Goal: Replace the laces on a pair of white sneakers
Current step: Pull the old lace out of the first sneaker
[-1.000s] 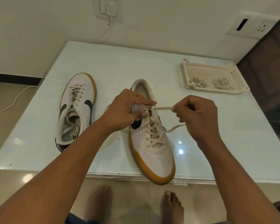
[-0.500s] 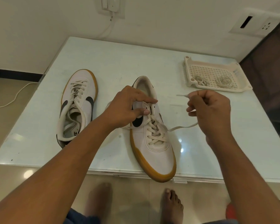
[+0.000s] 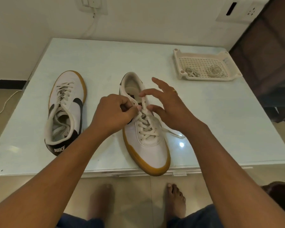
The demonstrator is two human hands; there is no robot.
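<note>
Two white sneakers with tan soles lie on the pale table (image 3: 105, 63). The left sneaker (image 3: 67, 96) is laced and points away from me. The right sneaker (image 3: 153, 152) points toward me, its toe over the table's front edge. A cream lace (image 3: 146, 127) crosses its eyelets. My left hand (image 3: 112, 112) pinches the lace at the top eyelet. My right hand (image 3: 171, 106) hovers over the tongue with fingers spread, index and thumb either side of a short upright bit of lace. A loose lace end (image 3: 174, 133) trails to the right.
A white perforated tray (image 3: 209, 78) at the back right holds coiled laces (image 3: 214, 71). A dark chair (image 3: 270, 63) stands right of the table. A wall socket with a white cable is behind. My bare feet are below the table's front edge.
My right hand let go of the lace end it had pulled out to the right, swung back over the shoe and spread its fingers. My left hand stayed at the top eyelet.
</note>
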